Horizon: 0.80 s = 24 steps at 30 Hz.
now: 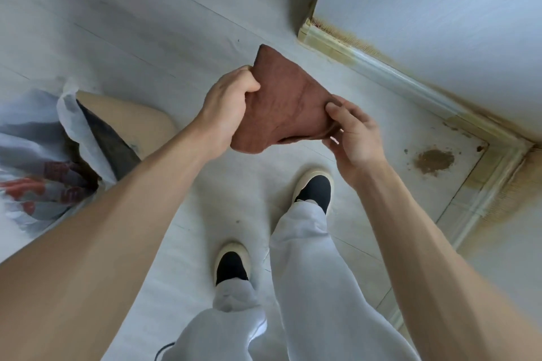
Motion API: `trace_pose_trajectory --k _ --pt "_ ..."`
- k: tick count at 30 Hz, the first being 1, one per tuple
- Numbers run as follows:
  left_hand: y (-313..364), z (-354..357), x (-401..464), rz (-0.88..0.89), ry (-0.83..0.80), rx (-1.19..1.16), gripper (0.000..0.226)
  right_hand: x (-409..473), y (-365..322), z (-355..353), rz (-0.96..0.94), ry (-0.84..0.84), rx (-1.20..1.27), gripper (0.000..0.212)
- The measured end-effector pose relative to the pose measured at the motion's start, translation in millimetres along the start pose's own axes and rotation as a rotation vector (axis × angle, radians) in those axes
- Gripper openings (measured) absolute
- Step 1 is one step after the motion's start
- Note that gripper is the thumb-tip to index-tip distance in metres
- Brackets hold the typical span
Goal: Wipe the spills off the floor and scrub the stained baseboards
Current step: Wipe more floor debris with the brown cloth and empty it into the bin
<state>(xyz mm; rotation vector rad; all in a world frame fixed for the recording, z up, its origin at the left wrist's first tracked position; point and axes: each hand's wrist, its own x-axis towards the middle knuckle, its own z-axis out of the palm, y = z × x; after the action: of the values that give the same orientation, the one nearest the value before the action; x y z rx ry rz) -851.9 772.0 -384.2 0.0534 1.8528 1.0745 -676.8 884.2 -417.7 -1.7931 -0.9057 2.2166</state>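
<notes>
pale floor [181,47] runs to a corner where yellow-stained baseboards [390,73] meet, a brown spill [435,160] lying just beside that corner. left hand [227,102] grips one end of a brown cloth [289,102] and right hand [353,138] pinches its other edge, likely spreading or folding it to wipe. a white bag [44,138] sits at the floor's left edge, well clear.

1. The cloth [289,102] I hold is rust brown.
2. My trousers [308,267] are pale grey, my shoes [315,189] black with cream rims.
3. The floor [146,47] is light grey; its spill [434,162] is brown.
4. The baseboard [390,73] is yellow-stained.
</notes>
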Motion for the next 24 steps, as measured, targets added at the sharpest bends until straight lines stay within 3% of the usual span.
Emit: trace_pose_trajectory --k 3,8,11,14,19,24 --pt "-17 6 21 0.054 -0.085 0.022 0.022 32 22 0 0.014 0.002 0.117 0.034" --pt "-25 21 50 0.226 -0.211 0.102 0.021 67 48 2 0.027 -0.066 0.130 0.081" --pt "-24 30 72 0.343 -0.254 0.152 0.028 85 62 11 0.046 -0.162 0.122 0.064" --pt "-24 34 95 0.410 -0.273 0.071 0.016 100 72 21 0.040 -0.283 0.198 0.051" --pt "-26 30 130 0.474 -0.211 -0.054 0.028 125 90 22 0.031 -0.361 0.327 0.064" --pt "-33 21 151 0.539 -0.047 -0.040 0.025 138 103 10 -0.031 -0.532 0.442 0.032"
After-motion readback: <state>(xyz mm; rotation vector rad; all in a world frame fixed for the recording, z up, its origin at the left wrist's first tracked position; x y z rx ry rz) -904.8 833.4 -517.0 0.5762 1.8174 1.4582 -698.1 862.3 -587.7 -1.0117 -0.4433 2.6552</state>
